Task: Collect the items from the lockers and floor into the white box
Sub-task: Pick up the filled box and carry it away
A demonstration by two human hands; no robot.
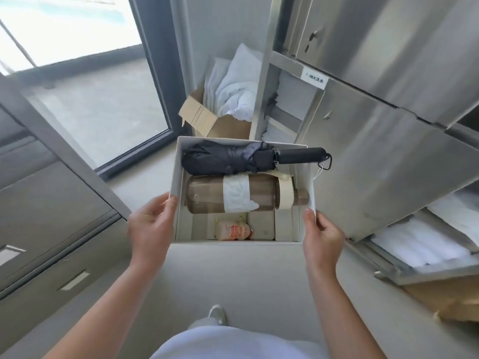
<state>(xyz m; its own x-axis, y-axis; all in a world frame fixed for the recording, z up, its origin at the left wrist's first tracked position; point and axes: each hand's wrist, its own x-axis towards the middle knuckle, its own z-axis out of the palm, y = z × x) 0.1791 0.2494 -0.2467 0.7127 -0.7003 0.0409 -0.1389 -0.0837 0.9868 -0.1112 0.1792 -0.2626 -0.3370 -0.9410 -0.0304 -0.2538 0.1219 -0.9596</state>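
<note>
The white box (178, 161) hangs in front of me above the floor. My left hand (151, 229) grips its left wall, thumb over the rim. My right hand (322, 237) grips its right wall the same way. Inside, a folded black umbrella (225, 158) lies along the far side, its handle (302, 154) sticking out over the right rim. A brown bottle (207, 194) with a white label lies on its side in the middle. A small orange-and-white packet (233, 230) sits by the near wall beside a flat beige carton (261, 225).
Steel lockers (375, 151) stand on the right, lower doors open onto stacks of white cloth (420, 244). A cardboard box (207, 120) of white towels sits ahead on the floor. Grey cabinets (51, 203) line the left, a glass door (103, 94) beyond. My shoe (216, 313) shows below.
</note>
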